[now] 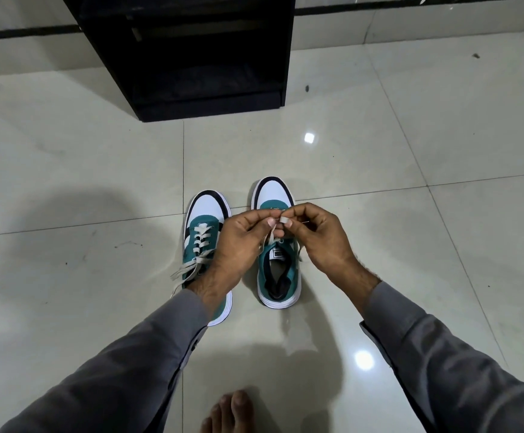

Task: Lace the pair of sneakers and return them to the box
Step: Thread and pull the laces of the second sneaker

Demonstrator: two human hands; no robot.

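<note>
We see two teal, white and black sneakers standing side by side on the pale tiled floor (66,170), toes pointing to 12 o'clock. The left sneaker (206,226) is laced, its pale lace ends (185,270) trailing loose toward 8 o'clock; our left forearm crosses over its heel. The right sneaker (277,276) sits just beside it at 3 o'clock, its opening showing a dark lining and a label on the tongue. Above its eyelets, our left hand (238,242) and right hand (320,235) meet, each with fingertips pinched closed on the white lace (284,219), whose flat end shows between the thumbs. Both arms wear grey sleeves (442,354). At 12 o'clock, well apart from the shoes, stands a black open-fronted cabinet (191,57). At 6 o'clock a bare foot (229,414) rests on the tiles.
</note>
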